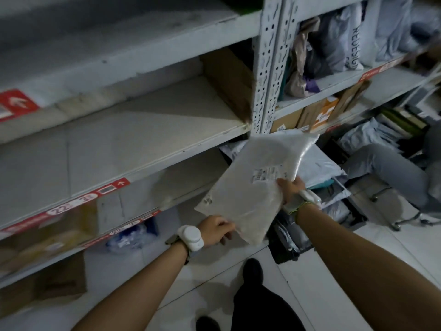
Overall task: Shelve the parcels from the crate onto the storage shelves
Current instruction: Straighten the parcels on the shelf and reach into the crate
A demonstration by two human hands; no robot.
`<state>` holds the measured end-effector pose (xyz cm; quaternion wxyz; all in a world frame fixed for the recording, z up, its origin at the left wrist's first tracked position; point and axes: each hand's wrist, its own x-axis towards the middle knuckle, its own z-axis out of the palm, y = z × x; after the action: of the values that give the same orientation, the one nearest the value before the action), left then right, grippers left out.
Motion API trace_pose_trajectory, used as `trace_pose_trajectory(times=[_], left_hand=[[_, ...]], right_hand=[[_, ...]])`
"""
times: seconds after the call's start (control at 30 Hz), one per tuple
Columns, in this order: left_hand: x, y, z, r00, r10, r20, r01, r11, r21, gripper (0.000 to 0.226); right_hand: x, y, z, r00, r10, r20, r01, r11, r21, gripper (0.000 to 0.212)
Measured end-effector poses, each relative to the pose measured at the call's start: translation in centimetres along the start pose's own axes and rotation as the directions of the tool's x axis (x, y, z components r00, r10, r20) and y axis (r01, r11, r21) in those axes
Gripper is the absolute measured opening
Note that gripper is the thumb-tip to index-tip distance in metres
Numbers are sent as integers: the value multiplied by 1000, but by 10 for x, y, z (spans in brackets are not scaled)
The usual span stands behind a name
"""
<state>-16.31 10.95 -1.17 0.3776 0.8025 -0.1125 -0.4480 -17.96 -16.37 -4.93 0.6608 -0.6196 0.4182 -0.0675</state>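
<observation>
A flat white plastic parcel point(255, 187) with a small printed label hangs in the air in front of the shelf unit, tilted. My left hand point(216, 230) pinches its lower left edge. My right hand point(292, 189) grips its right edge near the label. Below and behind the parcel stands a dark crate point(293, 247) on the floor, with several grey and white mailer bags in it. The white shelf board point(119, 139) to the left of the parcel is bare, with a brown box at its far right end.
A perforated white upright point(269, 68) divides the shelves. The right bay holds bagged parcels point(334, 44) above and cardboard boxes point(322, 113) below. Lower left shelves hold brown boxes point(47, 232) and a blue-white bag point(133, 237). A seated person's leg point(391, 168) and chair base are at the right.
</observation>
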Motion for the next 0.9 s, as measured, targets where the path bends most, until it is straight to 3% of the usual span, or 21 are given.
trace_pose_trajectory(times=[0.2, 0.37, 0.47, 0.57, 0.63, 0.77, 0.83, 0.9], left_hand=[[-52, -61, -52, 953, 17, -303, -18, 1000, -1, 25], [-94, -56, -104, 879, 125, -459, -199, 973, -114, 68], [-133, -36, -136, 811, 201, -549, -413, 861, -296, 44], [-172, -12, -165, 665, 257, -701, -606, 734, -306, 19], [-191, 6, -177, 555, 298, -777, -683, 696, -220, 7], [-233, 42, -196, 371, 337, -865, -773, 629, -87, 10], [-252, 53, -208, 284, 352, -892, -793, 609, -13, 12], [-262, 61, -212, 259, 371, -892, -790, 613, 26, 14]], right_hand=[[-101, -60, 39, 960, -265, 91, 270, 961, -56, 26], [-173, -116, 69, 902, -345, 260, 339, 938, 69, 17], [-200, -151, 83, 855, -390, 341, 367, 921, 134, 10], [-228, -183, 93, 793, -450, 411, 393, 893, 218, 6], [-239, -199, 98, 740, -466, 486, 364, 884, 293, 15], [-255, -220, 109, 620, -501, 603, 317, 864, 392, 31], [-260, -226, 120, 608, -526, 595, 346, 850, 398, 33], [-263, -226, 130, 649, -553, 522, 396, 832, 390, 27]])
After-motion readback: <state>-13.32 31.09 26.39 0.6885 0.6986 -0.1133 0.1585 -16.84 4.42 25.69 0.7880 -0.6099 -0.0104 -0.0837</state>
